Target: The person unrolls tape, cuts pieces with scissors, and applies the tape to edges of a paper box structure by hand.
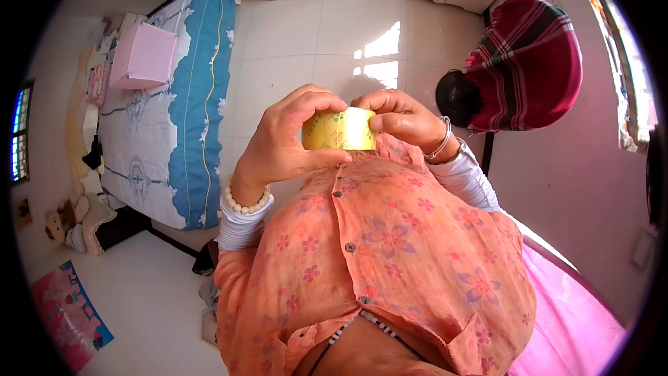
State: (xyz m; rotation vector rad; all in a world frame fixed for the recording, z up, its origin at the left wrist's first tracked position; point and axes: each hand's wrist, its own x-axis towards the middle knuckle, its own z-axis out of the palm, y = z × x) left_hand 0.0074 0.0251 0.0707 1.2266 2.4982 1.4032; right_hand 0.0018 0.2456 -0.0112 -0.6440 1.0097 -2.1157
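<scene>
Above the shirt, both hands [341, 132] pinch a tape roll [339, 129], axis sideways.

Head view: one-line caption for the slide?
Both hands, left hand and right hand, hold a yellow tape roll above an orange floral shirt, bed beyond.

No text, label, brand, number or sign readable anywhere in the head view. Only a faint greenish pattern, no legible lettering, on the yellow tape roll [339, 129] pinched between the left hand [282, 147] and the right hand [402, 120]. Only blurred colour patches, too small to make out as words, on the pink printed sheet [66, 313] near the lower left edge of the floor [149, 292]; plain flower prints without writing on the orange shirt [390, 251] and the blue-edged bedspread [198, 97].
</scene>
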